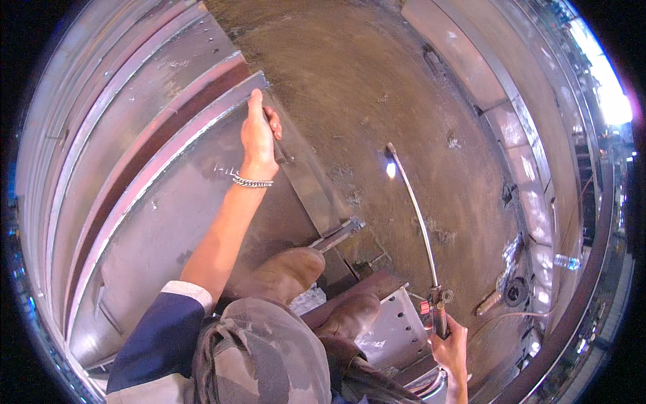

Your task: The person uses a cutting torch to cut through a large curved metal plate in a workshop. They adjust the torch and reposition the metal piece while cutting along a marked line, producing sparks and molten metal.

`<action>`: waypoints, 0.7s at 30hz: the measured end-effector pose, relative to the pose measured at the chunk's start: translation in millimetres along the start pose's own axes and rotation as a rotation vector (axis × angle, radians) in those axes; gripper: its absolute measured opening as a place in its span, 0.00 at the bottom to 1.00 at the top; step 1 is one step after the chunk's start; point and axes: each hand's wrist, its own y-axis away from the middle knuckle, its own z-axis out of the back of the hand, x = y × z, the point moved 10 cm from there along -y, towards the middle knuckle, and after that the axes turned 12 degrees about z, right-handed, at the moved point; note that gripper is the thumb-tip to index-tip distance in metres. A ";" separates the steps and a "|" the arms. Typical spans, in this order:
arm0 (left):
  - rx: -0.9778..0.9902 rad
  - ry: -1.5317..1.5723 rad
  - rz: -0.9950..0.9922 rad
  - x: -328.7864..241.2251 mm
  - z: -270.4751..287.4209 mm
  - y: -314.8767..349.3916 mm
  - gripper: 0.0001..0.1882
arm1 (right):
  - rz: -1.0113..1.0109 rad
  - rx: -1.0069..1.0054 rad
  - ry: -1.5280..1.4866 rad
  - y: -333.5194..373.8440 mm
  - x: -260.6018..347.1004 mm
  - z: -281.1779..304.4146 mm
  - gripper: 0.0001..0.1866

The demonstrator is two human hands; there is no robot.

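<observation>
My right hand (449, 347) is closed around the handle of a long cutting torch (420, 225). Its thin, slightly bent tube reaches away from me, and a small bright flame (391, 170) glows beside the tip over the rusty floor. Farther off, my left hand (259, 135) has its thumb up and its fingers curled beside the edge of a grey steel plate (222, 195). A narrow dark piece (281, 151) shows below those fingers, but its kind is unclear. A chain bracelet (253, 182) circles the left wrist.
Curved steel flanges (155, 138) stand in rows at left. A drilled steel plate (393, 330) lies near my brown boots (353, 315). At right are a tool resembling an angle grinder (515, 292), a plastic bottle (567, 262) and a long steel beam (518, 141). Camouflage cloth (262, 357) fills the lower foreground.
</observation>
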 end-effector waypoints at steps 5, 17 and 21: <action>0.001 0.053 0.020 3.1 -3.8 -8.9 0.26 | -0.030 0.013 0.020 4.0 -3.9 2.1 0.25; 0.024 0.023 0.043 3.3 -2.8 -5.7 0.24 | -0.087 0.064 -0.003 -3.6 1.3 0.4 0.28; 0.075 -0.091 0.052 -2.7 -9.7 -8.5 0.22 | -0.090 0.054 -0.020 -6.5 -0.4 -2.8 0.29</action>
